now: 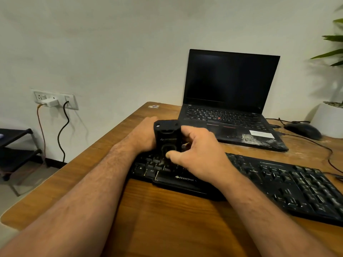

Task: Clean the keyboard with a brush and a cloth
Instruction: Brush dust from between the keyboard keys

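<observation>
A black keyboard lies across the wooden desk, dusty on its right keys. Over its left end stands a black brush with a chunky handle, head down on the keys. My right hand grips the brush, thumb on its front face. My left hand sits on the brush's far left side, its fingers hidden behind the handle. No cloth is in view.
An open black laptop with a dark screen stands behind the keyboard. A black mouse and cables lie at the right, by a white plant pot. A wall socket with plugged leads and a dark shelf are left.
</observation>
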Tool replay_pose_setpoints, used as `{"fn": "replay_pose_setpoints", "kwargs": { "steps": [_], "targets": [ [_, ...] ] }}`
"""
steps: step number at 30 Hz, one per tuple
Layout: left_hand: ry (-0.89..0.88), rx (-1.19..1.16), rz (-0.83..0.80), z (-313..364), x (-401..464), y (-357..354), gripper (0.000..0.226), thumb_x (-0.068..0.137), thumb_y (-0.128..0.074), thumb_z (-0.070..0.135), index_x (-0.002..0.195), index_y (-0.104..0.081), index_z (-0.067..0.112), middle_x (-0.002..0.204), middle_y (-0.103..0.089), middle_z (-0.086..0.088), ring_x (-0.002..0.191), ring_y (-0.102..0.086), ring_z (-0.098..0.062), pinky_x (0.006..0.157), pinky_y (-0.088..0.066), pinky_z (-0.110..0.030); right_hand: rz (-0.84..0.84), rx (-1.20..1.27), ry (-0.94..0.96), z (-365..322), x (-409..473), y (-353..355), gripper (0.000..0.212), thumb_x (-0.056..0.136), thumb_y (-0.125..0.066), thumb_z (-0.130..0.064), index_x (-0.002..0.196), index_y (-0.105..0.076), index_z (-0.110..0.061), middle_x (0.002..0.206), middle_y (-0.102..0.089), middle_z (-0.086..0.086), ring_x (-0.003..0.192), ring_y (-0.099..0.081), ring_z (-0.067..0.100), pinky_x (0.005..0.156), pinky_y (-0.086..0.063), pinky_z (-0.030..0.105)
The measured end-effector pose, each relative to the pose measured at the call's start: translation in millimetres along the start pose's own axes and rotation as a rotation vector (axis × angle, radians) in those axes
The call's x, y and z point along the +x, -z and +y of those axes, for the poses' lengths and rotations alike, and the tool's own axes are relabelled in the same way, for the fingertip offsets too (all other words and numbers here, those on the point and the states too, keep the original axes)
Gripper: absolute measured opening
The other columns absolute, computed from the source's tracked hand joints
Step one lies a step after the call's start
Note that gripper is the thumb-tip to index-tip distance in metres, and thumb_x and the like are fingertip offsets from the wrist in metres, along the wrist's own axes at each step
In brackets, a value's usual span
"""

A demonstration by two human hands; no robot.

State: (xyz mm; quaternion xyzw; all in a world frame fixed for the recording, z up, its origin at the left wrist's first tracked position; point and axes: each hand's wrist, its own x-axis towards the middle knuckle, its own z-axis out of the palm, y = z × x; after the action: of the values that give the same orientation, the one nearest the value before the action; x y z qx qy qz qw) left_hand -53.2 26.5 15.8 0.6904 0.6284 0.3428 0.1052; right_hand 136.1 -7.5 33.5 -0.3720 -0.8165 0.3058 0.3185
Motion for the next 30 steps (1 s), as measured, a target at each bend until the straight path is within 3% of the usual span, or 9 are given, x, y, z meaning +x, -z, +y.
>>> {"fn": "replay_pose_setpoints", "kwargs": {
  "steps": [2,4,6,9,13,17,22,26,30],
  "targets": [
    [-0.009,-0.054,-0.013,6.8,-1.1,0.4,0.020,0.081,-0.055,0.011,0.063,-0.064,0.011,0.065,-0.068,-0.009,0.058,-0.058,-0.022,0.055,-0.049,-0.034,-0.026,0.115,-0.061,6.0,2.7,10.6,0.041,0.077,-0.083,-0.012,0.111,-0.071,-0.031,0.091,-0.077,-0.009,0.077,-0.073,0.007,0.077,-0.061,0.030],
    [-0.004,-0.075,-0.056,7.6,-1.8,-0.1,0.041,0.084,-0.055,0.002,0.054,-0.067,0.027,0.057,-0.066,0.009,0.052,-0.056,-0.007,0.055,-0.044,-0.020,-0.098,0.156,-0.107,10.7,1.7,17.0,0.040,0.075,-0.084,-0.010,0.108,-0.072,-0.031,0.094,-0.077,-0.011,0.084,-0.074,0.007,0.085,-0.060,0.036],
    [0.020,-0.058,-0.086,4.8,0.0,-0.1,0.053,0.081,-0.050,-0.008,0.057,-0.072,0.034,0.058,-0.066,0.023,0.058,-0.059,0.006,0.065,-0.044,-0.012,-0.044,0.114,-0.153,18.1,5.2,18.4,0.041,0.075,-0.085,-0.013,0.109,-0.071,-0.032,0.091,-0.078,-0.010,0.081,-0.074,0.007,0.082,-0.061,0.036],
    [0.017,-0.037,-0.084,8.0,-1.4,0.7,0.051,0.078,-0.048,-0.009,0.070,-0.077,0.033,0.064,-0.066,0.030,0.069,-0.062,0.012,0.080,-0.046,-0.018,0.075,0.080,-0.175,20.4,10.0,21.6,0.041,0.074,-0.085,-0.014,0.108,-0.071,-0.032,0.082,-0.077,-0.008,0.072,-0.072,0.006,0.071,-0.058,0.029],
    [-0.002,-0.027,-0.086,12.9,-5.7,2.8,0.069,0.085,-0.051,-0.009,0.043,-0.064,0.044,0.047,-0.057,0.030,0.052,-0.056,0.012,0.057,-0.038,-0.002,-0.106,0.191,-0.147,15.9,4.8,22.5,0.039,0.074,-0.085,-0.007,0.103,-0.073,-0.030,0.090,-0.078,-0.009,0.081,-0.075,0.009,0.078,-0.061,0.033],
    [0.016,-0.038,-0.080,8.2,-3.4,2.6,0.058,0.079,-0.047,-0.011,0.063,-0.072,0.039,0.061,-0.065,0.031,0.067,-0.061,0.015,0.075,-0.045,-0.015,0.085,0.036,-0.155,20.1,10.4,21.8,0.039,0.074,-0.085,-0.015,0.108,-0.072,-0.030,0.078,-0.075,-0.010,0.060,-0.067,-0.004,0.059,-0.053,0.017],
    [-0.046,-0.018,-0.076,17.3,-7.8,3.6,0.066,0.084,-0.049,-0.012,0.058,-0.068,0.045,0.041,-0.053,0.028,0.046,-0.052,0.012,0.051,-0.033,-0.003,-0.085,0.075,-0.097,17.4,4.9,22.1,0.039,0.074,-0.085,-0.014,0.107,-0.074,-0.033,0.091,-0.077,-0.013,0.080,-0.073,0.003,0.079,-0.060,0.029],
    [-0.021,-0.018,-0.077,9.8,-3.9,3.1,0.055,0.078,-0.046,-0.010,0.070,-0.078,0.034,0.073,-0.072,0.025,0.074,-0.064,0.011,0.079,-0.049,-0.018,0.094,-0.030,-0.119,21.7,11.8,22.8,0.041,0.075,-0.084,-0.020,0.112,-0.072,-0.032,0.088,-0.076,-0.012,0.069,-0.070,0.001,0.071,-0.059,0.026],
    [-0.049,0.024,-0.064,15.9,-5.4,3.5,0.064,0.084,-0.050,-0.009,0.053,-0.070,0.043,0.044,-0.055,0.029,0.050,-0.053,0.012,0.052,-0.037,-0.004,-0.065,0.072,-0.096,19.0,4.6,22.6,0.040,0.075,-0.085,-0.016,0.108,-0.073,-0.035,0.091,-0.077,-0.013,0.079,-0.073,0.002,0.077,-0.059,0.027]
  ]
}}
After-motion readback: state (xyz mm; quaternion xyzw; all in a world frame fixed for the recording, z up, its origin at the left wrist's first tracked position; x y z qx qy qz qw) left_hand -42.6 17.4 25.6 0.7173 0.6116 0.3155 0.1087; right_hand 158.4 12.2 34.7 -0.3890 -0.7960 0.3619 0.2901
